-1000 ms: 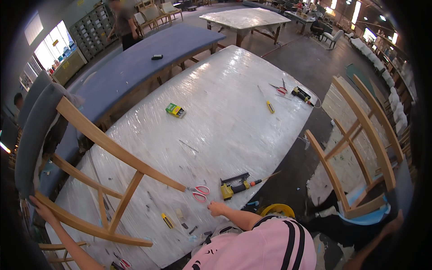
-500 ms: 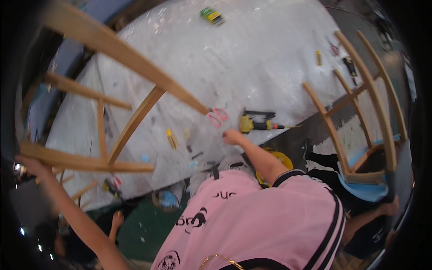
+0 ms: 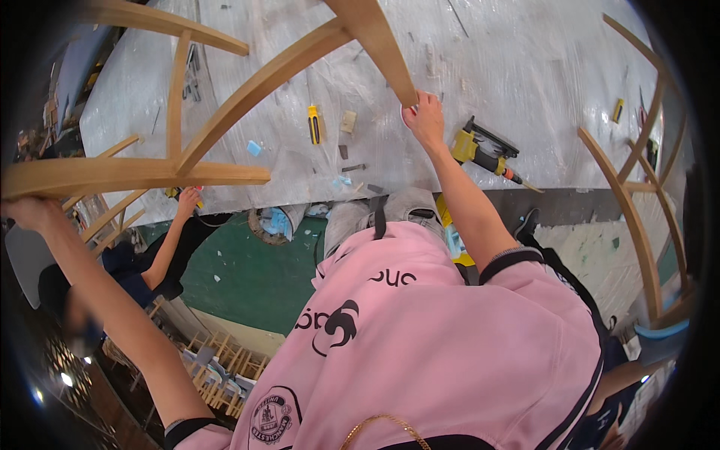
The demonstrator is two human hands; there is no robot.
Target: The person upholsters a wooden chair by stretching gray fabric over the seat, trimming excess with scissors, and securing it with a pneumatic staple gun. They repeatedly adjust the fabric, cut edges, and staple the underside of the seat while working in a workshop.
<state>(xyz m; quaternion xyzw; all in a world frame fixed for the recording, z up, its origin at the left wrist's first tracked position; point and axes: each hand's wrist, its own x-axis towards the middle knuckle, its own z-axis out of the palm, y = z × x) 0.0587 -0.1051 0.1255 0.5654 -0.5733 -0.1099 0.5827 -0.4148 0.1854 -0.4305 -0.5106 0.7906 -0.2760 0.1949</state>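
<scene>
A wooden chair frame (image 3: 225, 112) stretches over the upper left, its legs pointing across the table and joined by curved rails. My left hand (image 3: 34, 213) is closed around its lower wooden piece at the far left edge. Beside the end of another leg, my right hand (image 3: 425, 122) is down on the table with fingers curled over a pair of scissors. Only a bit of the scissors' red handle (image 3: 406, 114) shows; the blades are hidden. To the right of that hand lies a yellow and black nail gun (image 3: 480, 150). A yellow-handled tool (image 3: 314, 124) rests between the chair legs.
Plastic film covers the table (image 3: 525, 82), with small scraps on it. At left a co-worker's hand (image 3: 187, 204) is near a yellow and black tool. Another person holds a chair (image 3: 634, 210) at right. A bin of blue scraps (image 3: 277, 222) stands below the table edge.
My right hand has moved forward onto the scissors beside the chair leg. The chair frame and my left hand have shifted in view, and the view has turned.
</scene>
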